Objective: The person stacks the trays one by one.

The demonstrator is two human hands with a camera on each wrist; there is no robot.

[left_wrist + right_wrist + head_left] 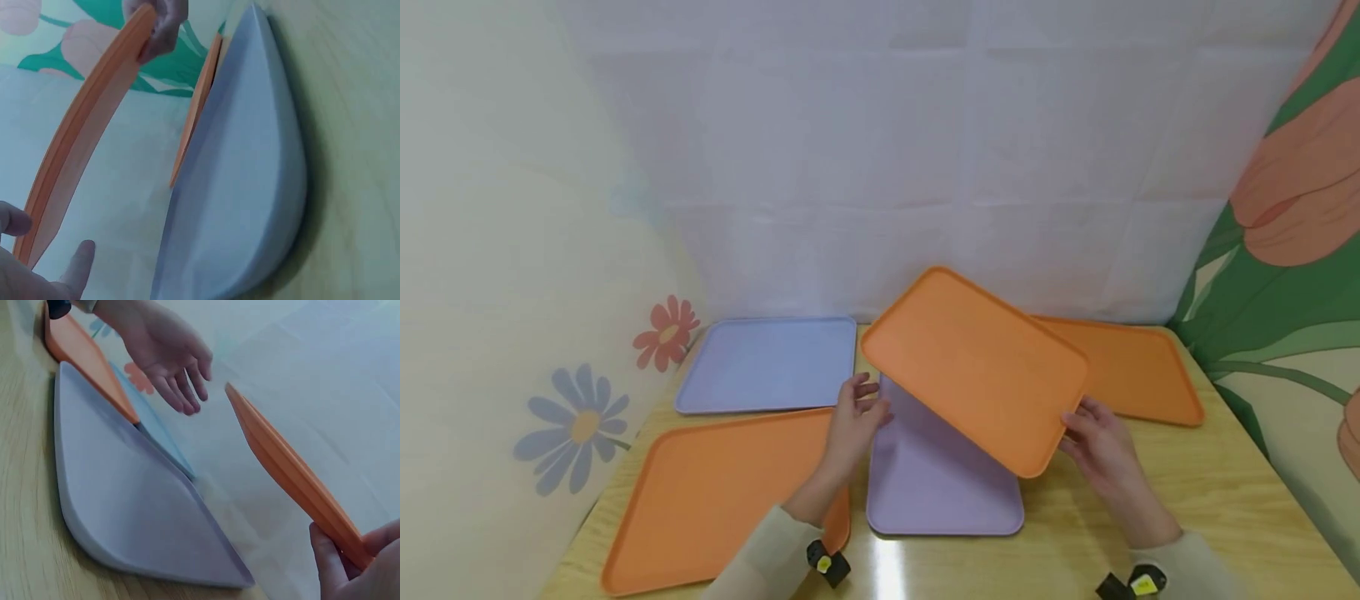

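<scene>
My right hand [1101,446] grips an orange tray [977,367] at its right edge, thumb on one face and fingers on the other. The tray is raised and tilted, its far-left corner highest in the head view. My left hand [853,421] holds nothing; its fingers are spread and loosely bent. A gap shows between it and the raised tray in the right wrist view. Below the raised tray, a purple tray [943,500] lies on the table, partly covered from sight.
A light blue tray [775,367] lies at the back left. Another orange tray [722,500] is at the front left, partly behind my left arm. One more orange tray [1138,375] lies at the back right. A white cloth [850,167] hangs behind the wooden table [1217,500].
</scene>
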